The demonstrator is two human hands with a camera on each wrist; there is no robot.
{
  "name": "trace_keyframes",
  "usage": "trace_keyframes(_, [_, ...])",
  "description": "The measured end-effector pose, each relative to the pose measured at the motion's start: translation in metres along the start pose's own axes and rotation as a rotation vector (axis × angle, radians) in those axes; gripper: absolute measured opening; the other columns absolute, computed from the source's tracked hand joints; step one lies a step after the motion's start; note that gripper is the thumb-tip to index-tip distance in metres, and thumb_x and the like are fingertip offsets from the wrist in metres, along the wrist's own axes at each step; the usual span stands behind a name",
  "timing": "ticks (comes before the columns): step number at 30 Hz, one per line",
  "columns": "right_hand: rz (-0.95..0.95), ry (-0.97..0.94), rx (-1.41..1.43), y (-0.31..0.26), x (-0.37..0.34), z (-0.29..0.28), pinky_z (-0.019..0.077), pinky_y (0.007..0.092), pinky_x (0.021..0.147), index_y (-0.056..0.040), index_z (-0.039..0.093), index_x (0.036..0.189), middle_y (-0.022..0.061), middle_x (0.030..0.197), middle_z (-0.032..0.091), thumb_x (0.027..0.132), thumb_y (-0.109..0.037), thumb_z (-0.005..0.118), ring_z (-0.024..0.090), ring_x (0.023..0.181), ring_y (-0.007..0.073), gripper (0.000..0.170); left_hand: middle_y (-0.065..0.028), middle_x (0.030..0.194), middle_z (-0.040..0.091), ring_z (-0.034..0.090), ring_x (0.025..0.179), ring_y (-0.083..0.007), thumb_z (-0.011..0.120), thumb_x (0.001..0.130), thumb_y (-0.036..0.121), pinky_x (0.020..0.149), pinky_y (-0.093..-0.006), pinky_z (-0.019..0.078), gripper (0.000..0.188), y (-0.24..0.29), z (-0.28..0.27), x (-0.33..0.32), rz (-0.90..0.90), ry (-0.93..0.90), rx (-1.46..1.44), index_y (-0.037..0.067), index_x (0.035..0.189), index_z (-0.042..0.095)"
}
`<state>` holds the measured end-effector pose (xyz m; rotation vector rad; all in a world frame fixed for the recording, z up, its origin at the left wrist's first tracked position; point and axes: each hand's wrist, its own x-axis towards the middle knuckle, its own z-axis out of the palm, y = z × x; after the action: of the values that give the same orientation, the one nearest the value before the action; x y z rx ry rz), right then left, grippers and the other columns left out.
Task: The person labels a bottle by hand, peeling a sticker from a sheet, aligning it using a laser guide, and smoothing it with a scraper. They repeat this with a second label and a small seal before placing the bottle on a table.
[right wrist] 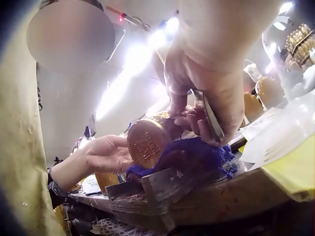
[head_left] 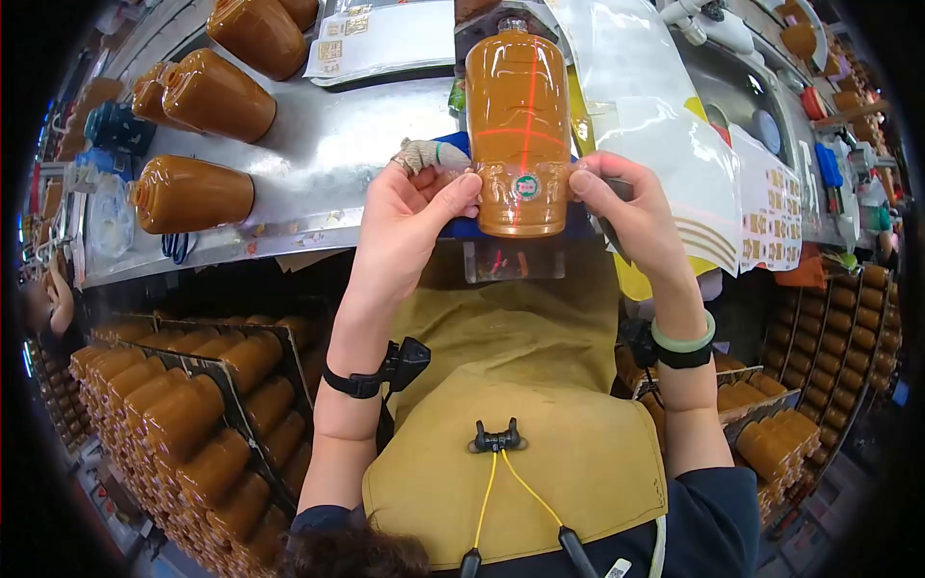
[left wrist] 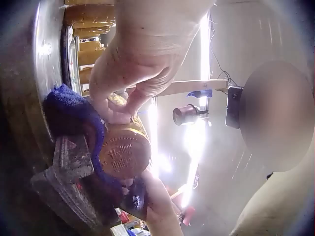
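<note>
A glossy brown bottle point(head_left: 517, 106) lies on its side, its base toward me, on a blue towel point(right wrist: 192, 155) over a stand. Near the base, a gold band carries a round green-and-white emblem point(head_left: 525, 187). Red light lines cross the bottle. My left hand point(head_left: 409, 212), with covers on some fingers, has its thumb and fingertips against the bottle's left side at the band. On the opposite side, the right hand point(head_left: 631, 207) sets thumb and fingertips at the band's other end. It also holds a dark flat scraper point(right wrist: 209, 115) within its curled fingers.
More brown bottles point(head_left: 220, 96) lie on the metal table point(head_left: 337, 125) at left. Label sheets point(head_left: 771, 207) and plastic film point(head_left: 665, 144) spread over the right side. Racks packed with bottles point(head_left: 183, 405) stand below on both sides. A clear block point(head_left: 514, 262) juts from the table's front edge.
</note>
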<state>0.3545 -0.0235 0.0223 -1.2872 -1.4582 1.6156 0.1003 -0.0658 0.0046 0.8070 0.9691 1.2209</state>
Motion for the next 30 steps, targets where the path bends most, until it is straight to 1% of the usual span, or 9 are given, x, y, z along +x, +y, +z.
trace_keyframes(10, [-0.023, 0.010, 0.047, 0.007, 0.002, -0.001, 0.0473, 0.0227, 0.082, -0.0006, 0.073, 0.103, -0.0055, 0.089, 0.066, 0.097, -0.019, 0.074, 0.057, 0.086, 0.0042, 0.020, -0.0076, 0.107, 0.069, 0.066, 0.093, -0.0121, 0.075, 0.096, 0.005, 0.082, -0.0293, 0.0573, 0.028, 0.000, 0.003, -0.001, -0.002, 0.034, 0.021, 0.000, 0.118, 0.060])
trace_keyframes(13, [0.032, 0.038, -0.103, 0.003, -0.001, -0.011, 0.0453, 0.0220, 0.083, -0.0015, 0.069, 0.115, -0.0036, 0.094, 0.063, 0.097, -0.020, 0.073, 0.055, 0.087, 0.0060, 0.026, -0.0074, 0.107, 0.068, 0.066, 0.094, -0.0118, 0.076, 0.095, 0.005, 0.082, -0.0288, 0.0561, 0.029, 0.000, 0.005, -0.001, 0.014, 0.054, 0.047, 0.001, 0.119, 0.060])
trace_keyframes(15, [-0.077, 0.225, 0.240, 0.007, 0.002, -0.024, 0.0428, 0.0205, 0.085, -0.0007, 0.061, 0.128, 0.0001, 0.104, 0.060, 0.099, -0.020, 0.070, 0.053, 0.092, 0.0076, 0.036, -0.0074, 0.107, 0.068, 0.065, 0.094, -0.0117, 0.076, 0.095, 0.005, 0.082, -0.0284, 0.0554, 0.029, 0.000, 0.004, -0.002, 0.024, 0.055, 0.065, 0.001, 0.119, 0.060])
trace_keyframes(16, [-0.100, 0.247, 0.296, 0.003, 0.000, -0.030, 0.0432, 0.0214, 0.090, 0.0007, 0.055, 0.135, 0.0050, 0.115, 0.060, 0.102, -0.015, 0.063, 0.053, 0.102, 0.0089, 0.037, -0.0073, 0.107, 0.068, 0.065, 0.095, -0.0115, 0.076, 0.095, 0.006, 0.082, -0.0279, 0.0548, 0.029, 0.001, 0.004, -0.002, 0.016, 0.050, 0.065, 0.001, 0.119, 0.060])
trace_keyframes(20, [-0.243, 0.276, 0.112, -0.023, -0.018, -0.006, 0.0468, 0.0249, 0.093, 0.0020, 0.061, 0.130, 0.0035, 0.113, 0.063, 0.102, -0.001, 0.060, 0.057, 0.104, 0.0094, 0.028, -0.0045, 0.103, 0.066, 0.062, 0.090, -0.0116, 0.072, 0.098, 0.006, 0.080, -0.0268, 0.0503, 0.024, 0.002, 0.005, -0.001, -0.005, 0.044, 0.084, 0.002, 0.119, 0.060])
trace_keyframes(25, [-0.211, 0.189, 0.019, -0.021, -0.016, 0.016, 0.0483, 0.0234, 0.088, 0.0028, 0.068, 0.123, 0.0004, 0.105, 0.068, 0.100, -0.002, 0.065, 0.061, 0.098, 0.0082, 0.024, -0.0059, 0.104, 0.067, 0.064, 0.094, -0.0114, 0.076, 0.095, 0.006, 0.079, -0.0267, 0.0532, 0.029, -0.001, 0.003, 0.000, 0.008, 0.048, 0.060, 0.001, 0.120, 0.060])
trace_keyframes(27, [-0.203, 0.338, -0.265, -0.012, -0.007, 0.008, 0.0470, 0.0210, 0.084, 0.0032, 0.068, 0.122, -0.0012, 0.104, 0.069, 0.099, -0.003, 0.065, 0.060, 0.093, 0.0059, 0.024, -0.0057, 0.104, 0.066, 0.064, 0.094, -0.0114, 0.075, 0.095, 0.006, 0.079, -0.0268, 0.0533, 0.030, -0.002, 0.001, -0.001, 0.016, 0.038, 0.061, 0.001, 0.120, 0.059])
trace_keyframes(28, [-0.140, 0.350, -0.230, -0.013, -0.008, 0.002, 0.0459, 0.0202, 0.082, 0.0028, 0.069, 0.121, 0.0002, 0.104, 0.069, 0.099, -0.004, 0.064, 0.058, 0.090, 0.0055, 0.024, -0.0059, 0.105, 0.065, 0.064, 0.095, -0.0117, 0.074, 0.096, 0.005, 0.079, -0.0267, 0.0534, 0.031, -0.002, 0.000, -0.001, 0.021, 0.049, 0.066, 0.000, 0.122, 0.059])
trace_keyframes(30, [-0.199, 0.349, -0.141, -0.013, -0.009, -0.003, 0.0460, 0.0201, 0.082, 0.0027, 0.069, 0.121, 0.0013, 0.103, 0.069, 0.099, -0.004, 0.064, 0.058, 0.087, 0.0059, 0.023, -0.0062, 0.106, 0.063, 0.064, 0.097, -0.0121, 0.074, 0.096, 0.005, 0.080, -0.0266, 0.0535, 0.032, -0.005, -0.001, -0.001, 0.031, 0.063, 0.070, 0.000, 0.124, 0.059])
